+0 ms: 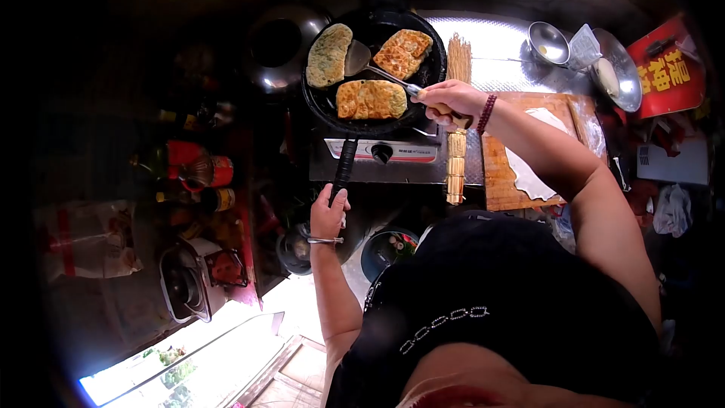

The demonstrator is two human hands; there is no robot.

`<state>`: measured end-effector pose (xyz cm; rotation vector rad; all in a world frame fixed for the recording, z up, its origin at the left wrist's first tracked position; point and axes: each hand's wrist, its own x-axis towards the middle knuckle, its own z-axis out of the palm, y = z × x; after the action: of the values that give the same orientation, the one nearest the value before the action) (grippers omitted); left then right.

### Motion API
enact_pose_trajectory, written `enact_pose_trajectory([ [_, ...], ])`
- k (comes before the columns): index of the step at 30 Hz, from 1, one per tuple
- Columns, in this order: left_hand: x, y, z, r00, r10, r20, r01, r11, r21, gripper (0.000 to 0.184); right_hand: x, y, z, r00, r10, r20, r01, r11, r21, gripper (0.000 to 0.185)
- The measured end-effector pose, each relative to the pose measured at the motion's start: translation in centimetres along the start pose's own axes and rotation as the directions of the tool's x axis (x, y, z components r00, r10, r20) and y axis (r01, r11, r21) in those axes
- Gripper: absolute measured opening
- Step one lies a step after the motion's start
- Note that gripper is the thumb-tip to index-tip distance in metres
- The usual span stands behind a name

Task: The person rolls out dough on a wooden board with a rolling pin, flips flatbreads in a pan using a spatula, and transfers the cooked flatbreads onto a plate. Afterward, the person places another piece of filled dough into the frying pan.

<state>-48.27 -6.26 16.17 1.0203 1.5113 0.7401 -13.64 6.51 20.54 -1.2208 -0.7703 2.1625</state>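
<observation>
My left hand (328, 213) is wrapped round the black handle of a frying pan (316, 112) that sits on a gas stove (385, 153). With my right hand (451, 102) I grip the handle of a metal spatula (357, 57). Its blade is inside the pan, touching or just beside a pale, greenish flatbread (329, 56) on the left. Two browned flatbreads, one at the upper right (403, 54) and one nearer me (371, 99), also lie in the pan. Whether the blade is under the pale flatbread I cannot tell.
A straw brush (456, 159) lies right of the stove. Beyond it is a wooden board (498, 174) with a sheet of dough (532, 170). Metal bowls (548, 43) stand at the back right. Bottles (185, 159) are at the left, and a bin (375, 257) is below the stove.
</observation>
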Motion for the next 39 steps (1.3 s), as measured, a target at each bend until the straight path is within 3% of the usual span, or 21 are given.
enact_pose_trajectory([
  [5,-0.3,0.7,-0.3,0.998,-0.010,0.061,0.009,1.000,0.021,0.023,0.3,1.1,-0.1,0.983,-0.028,0.181,-0.017,0.970,0.243,0.020],
  [8,0.4,-0.2,-0.4,0.997,0.065,-0.046,-0.068,0.996,-0.053,0.022,-1.5,2.4,-0.7,0.983,-0.069,0.172,0.028,0.973,0.231,0.026],
  [9,1.9,-2.2,-1.7,0.968,0.245,-0.052,-0.242,0.969,0.053,0.022,-2.2,2.4,-0.7,0.984,-0.058,0.168,0.016,0.970,0.244,0.028],
  [10,2.3,-0.6,-1.9,0.937,0.339,-0.086,-0.311,0.920,0.240,0.026,-2.5,2.4,-0.7,0.985,-0.057,0.163,0.018,0.973,0.230,0.028],
  [14,5.3,6.7,-0.3,0.799,0.574,-0.180,-0.428,0.752,0.501,0.034,-3.6,2.2,-0.6,0.985,-0.052,0.162,0.019,0.980,0.199,0.029],
  [16,9.0,9.3,0.0,0.685,0.728,-0.030,-0.500,0.500,0.707,0.039,-4.2,1.8,-0.3,0.983,-0.044,0.178,0.005,0.976,0.216,0.030],
  [18,13.1,11.3,0.6,0.590,0.783,0.197,-0.561,0.223,0.797,0.048,-4.6,1.3,0.1,0.983,-0.037,0.180,-0.005,0.974,0.226,0.029],
  [21,18.6,12.3,2.3,0.615,0.717,0.329,-0.455,-0.018,0.890,0.054,-4.9,0.5,0.4,0.987,-0.025,0.160,-0.007,0.980,0.201,0.029],
  [24,21.0,13.3,3.3,0.765,0.559,0.320,-0.366,-0.031,0.930,0.056,-5.0,0.3,0.1,0.990,-0.035,0.140,0.011,0.985,0.173,0.020],
  [25,22.0,12.8,3.3,0.722,0.603,0.339,-0.393,-0.045,0.918,0.052,-5.0,0.3,-0.2,0.990,-0.040,0.137,0.018,0.986,0.163,0.018],
  [28,23.0,12.8,2.9,0.795,0.495,0.351,-0.429,0.049,0.902,0.049,-5.1,0.3,-0.5,0.996,-0.033,0.087,0.021,0.991,0.131,0.017],
  [29,23.1,12.8,2.7,0.764,0.534,0.362,-0.462,0.062,0.885,0.045,-5.2,0.0,-0.5,0.998,-0.024,0.066,0.017,0.994,0.108,0.017],
  [32,23.8,13.3,2.0,0.828,0.450,0.336,-0.428,0.118,0.896,0.043,-5.4,-1.7,-0.5,1.000,-0.001,-0.027,0.000,1.000,-0.029,0.023],
  [36,23.4,13.8,0.7,0.822,0.438,0.364,-0.521,0.320,0.792,0.037,-6.0,-6.2,-0.6,0.992,0.017,-0.123,-0.047,0.969,-0.244,0.018],
  [39,23.6,14.1,0.1,0.816,0.520,0.250,-0.510,0.447,0.735,0.026,-5.4,-7.9,-1.0,0.985,0.013,-0.169,-0.064,0.951,-0.302,0.015],
])
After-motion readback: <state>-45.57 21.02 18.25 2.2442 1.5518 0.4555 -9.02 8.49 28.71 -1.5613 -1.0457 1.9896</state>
